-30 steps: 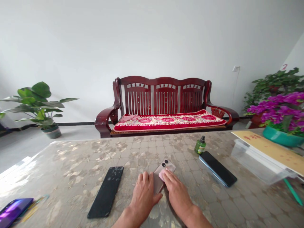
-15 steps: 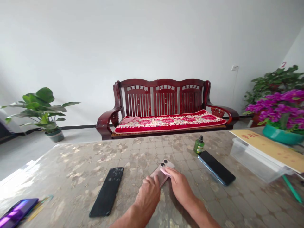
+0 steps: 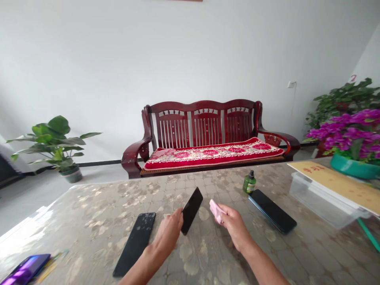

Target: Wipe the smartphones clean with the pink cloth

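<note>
My left hand (image 3: pixel 170 227) grips a smartphone (image 3: pixel 192 210) by its left edge. The phone is tilted up off the table, its dark screen facing me. To its right, my right hand (image 3: pixel 233 223) is closed on a folded pink cloth (image 3: pixel 217 211), apart from the phone. Left of my left arm lies a black phone (image 3: pixel 135 243) with pale spots near its top end. On the right a dark-screened phone (image 3: pixel 272 210) with a bluish edge rests beside a small green bottle (image 3: pixel 249 182) with a black cap.
A purple phone (image 3: pixel 28 269) lies at the near left of the patterned table (image 3: pixel 92 229). At right stand a clear plastic box (image 3: pixel 317 202) with a tan folder (image 3: pixel 335 182) on top, a green stick (image 3: pixel 368 235) and purple flowers (image 3: pixel 353 134). A wooden bench (image 3: pixel 204 122) is beyond.
My left hand has lifted and turned the phone from its pinkish camera side to the dark screen. My right hand has drawn the cloth off it, to the right.
</note>
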Demonstrator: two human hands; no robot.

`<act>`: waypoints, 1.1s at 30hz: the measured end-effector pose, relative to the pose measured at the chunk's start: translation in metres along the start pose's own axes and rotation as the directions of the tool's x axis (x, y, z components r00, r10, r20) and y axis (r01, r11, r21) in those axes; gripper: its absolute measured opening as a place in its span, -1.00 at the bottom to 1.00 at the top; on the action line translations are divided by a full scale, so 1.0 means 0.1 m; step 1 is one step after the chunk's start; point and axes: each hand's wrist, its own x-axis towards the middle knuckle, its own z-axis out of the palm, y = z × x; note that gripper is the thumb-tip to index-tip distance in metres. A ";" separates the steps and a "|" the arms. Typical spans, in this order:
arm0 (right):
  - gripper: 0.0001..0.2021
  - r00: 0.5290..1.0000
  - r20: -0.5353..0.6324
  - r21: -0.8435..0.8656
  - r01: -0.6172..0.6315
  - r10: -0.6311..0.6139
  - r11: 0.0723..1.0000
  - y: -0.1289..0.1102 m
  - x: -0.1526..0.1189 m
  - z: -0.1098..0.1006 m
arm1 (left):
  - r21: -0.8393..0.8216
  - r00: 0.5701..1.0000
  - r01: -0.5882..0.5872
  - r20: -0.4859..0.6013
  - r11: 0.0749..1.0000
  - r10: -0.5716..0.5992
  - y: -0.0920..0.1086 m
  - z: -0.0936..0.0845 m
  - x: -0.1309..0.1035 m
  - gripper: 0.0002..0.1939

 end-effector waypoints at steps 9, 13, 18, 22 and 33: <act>-0.61 1.000 0.016 -0.064 0.006 -0.005 0.998 0.15 0.06 0.02 | -0.448 0.993 0.122 0.056 0.886 -0.108 -0.16 0.46 -0.07 -0.48; -0.60 1.000 0.018 -0.104 0.017 -0.015 0.994 0.14 0.06 0.04 | -0.425 0.999 -0.047 -0.009 0.904 0.048 -0.18 0.38 -0.14 -0.20; -0.60 0.999 0.021 -0.126 0.034 -0.032 0.991 0.16 0.07 0.04 | -0.291 0.993 -0.106 0.011 0.951 0.114 -0.15 0.27 -0.18 -0.13; -0.59 0.999 0.019 -0.137 0.048 -0.046 0.989 0.18 0.07 0.03 | -0.136 0.995 -0.094 0.034 0.986 0.099 -0.08 0.23 -0.20 -0.12; -0.56 0.997 0.067 -0.178 0.046 -0.035 0.983 0.25 0.07 0.09 | 0.076 0.992 -0.061 0.114 0.995 0.052 0.09 0.13 -0.23 -0.16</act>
